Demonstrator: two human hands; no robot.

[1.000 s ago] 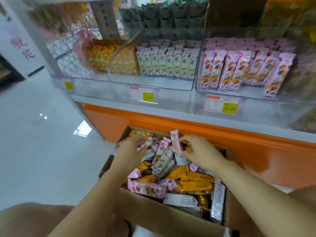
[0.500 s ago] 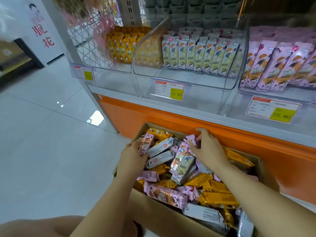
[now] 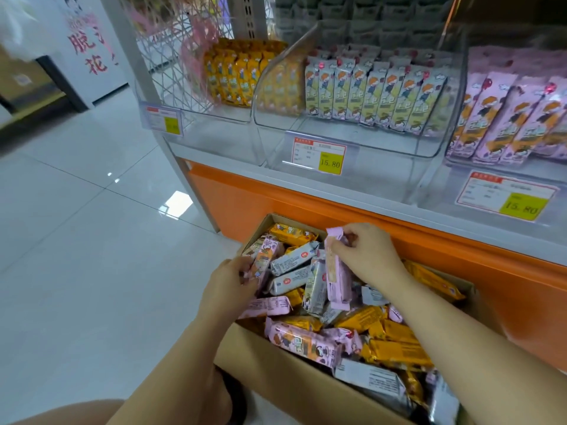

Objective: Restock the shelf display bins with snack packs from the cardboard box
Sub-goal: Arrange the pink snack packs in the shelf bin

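Observation:
A cardboard box (image 3: pixel 276 363) full of loose pink, yellow and grey snack packs stands on the floor below the shelf. My left hand (image 3: pixel 228 282) grips a pink pack (image 3: pixel 264 259) at the box's left side. My right hand (image 3: pixel 368 253) pinches the top of another pink pack (image 3: pixel 336 277), which stands upright over the pile. Above, clear bins hold rows of yellow packs (image 3: pixel 236 75), grey-green packs (image 3: pixel 368 93) and pink packs (image 3: pixel 506 118).
The orange shelf base (image 3: pixel 306 210) runs right behind the box. Price tags (image 3: pixel 319 156) hang on the bin fronts. A wire basket (image 3: pixel 171 56) sits at the shelf's left end. White tiled floor (image 3: pixel 76 240) stretches to the left.
The view has moved closer and left. My right hand has raised a pink pack upright out of the pile. My left hand keeps its pink pack by the left wall.

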